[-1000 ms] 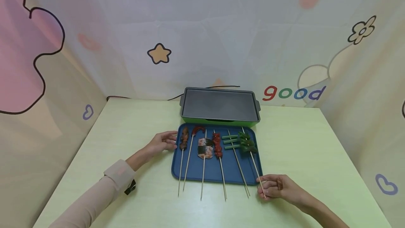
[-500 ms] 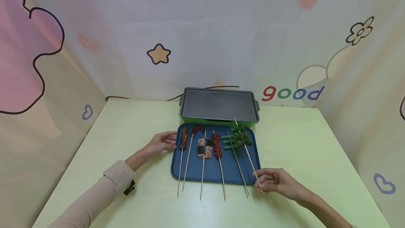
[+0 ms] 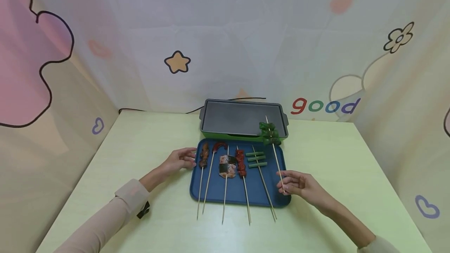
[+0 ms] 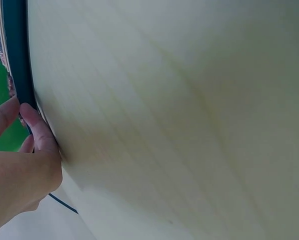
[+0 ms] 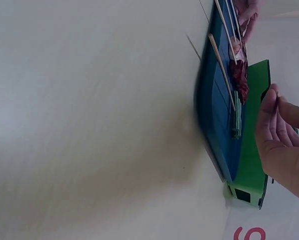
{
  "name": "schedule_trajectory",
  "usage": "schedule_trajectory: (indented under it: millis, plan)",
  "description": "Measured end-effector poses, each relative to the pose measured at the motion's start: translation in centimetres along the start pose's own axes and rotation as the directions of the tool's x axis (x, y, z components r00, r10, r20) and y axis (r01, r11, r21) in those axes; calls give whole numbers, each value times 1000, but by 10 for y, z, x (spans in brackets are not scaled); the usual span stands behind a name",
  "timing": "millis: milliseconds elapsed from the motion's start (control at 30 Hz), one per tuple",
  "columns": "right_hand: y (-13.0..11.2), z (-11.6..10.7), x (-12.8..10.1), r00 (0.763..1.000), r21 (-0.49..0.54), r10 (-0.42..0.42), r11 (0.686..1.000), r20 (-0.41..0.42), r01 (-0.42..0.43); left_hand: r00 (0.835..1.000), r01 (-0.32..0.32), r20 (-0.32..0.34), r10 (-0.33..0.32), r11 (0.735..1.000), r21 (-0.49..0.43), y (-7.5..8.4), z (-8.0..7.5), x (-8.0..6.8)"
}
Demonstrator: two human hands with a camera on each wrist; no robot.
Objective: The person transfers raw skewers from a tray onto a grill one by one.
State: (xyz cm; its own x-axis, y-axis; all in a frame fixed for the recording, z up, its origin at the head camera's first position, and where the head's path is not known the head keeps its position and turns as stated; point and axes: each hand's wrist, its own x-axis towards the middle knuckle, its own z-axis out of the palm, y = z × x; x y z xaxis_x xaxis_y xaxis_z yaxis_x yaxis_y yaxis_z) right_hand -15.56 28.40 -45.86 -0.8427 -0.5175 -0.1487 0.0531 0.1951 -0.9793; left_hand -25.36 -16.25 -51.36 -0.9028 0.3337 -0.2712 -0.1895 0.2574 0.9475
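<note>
The green pepper skewer (image 3: pixel 271 139) is off the blue tray (image 3: pixel 279 200) — its green pieces hang over the near right corner of the grill pan (image 3: pixel 242 117), while its bare stick slants back down across the tray's right side. The right hand (image 3: pixel 297 184) pinches the stick's lower end between fingertips, above the tray's right front corner, so the food sits at the far end from the grip. On the tray lie five other skewers (image 3: pixel 225 175), side by side. The left hand (image 3: pixel 179 159) rests at the tray's left edge — relaxed fingers touching the rim, holding nothing.
</note>
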Motion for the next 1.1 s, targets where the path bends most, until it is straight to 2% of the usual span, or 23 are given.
schedule_trajectory:
  millis: [267, 533, 633, 833, 1100]
  plan:
    - [-5, -6, 31, 996, -36, 16, 999, -92, -19, 1000, 9, -6, -9, 1000, -7, -1, -1, -1]
    - [-8, -18, 58, 985, -30, 64, 997, -163, -70, 1000, -2, -20, 2, 999, 35, 3, -1, 0]
    - [-8, -21, 64, 982, -13, 85, 996, -171, -89, 1000, 13, -24, -13, 999, 31, 3, -1, 0]
    - [-6, -25, 70, 979, 52, 103, 994, -173, -96, 1000, 3, -23, -2, 999, 36, 3, -2, 0]
    - [-4, -27, 67, 971, 100, 146, 987, -188, -129, 1000, -16, -15, 17, 999, 38, -1, 0, 0]
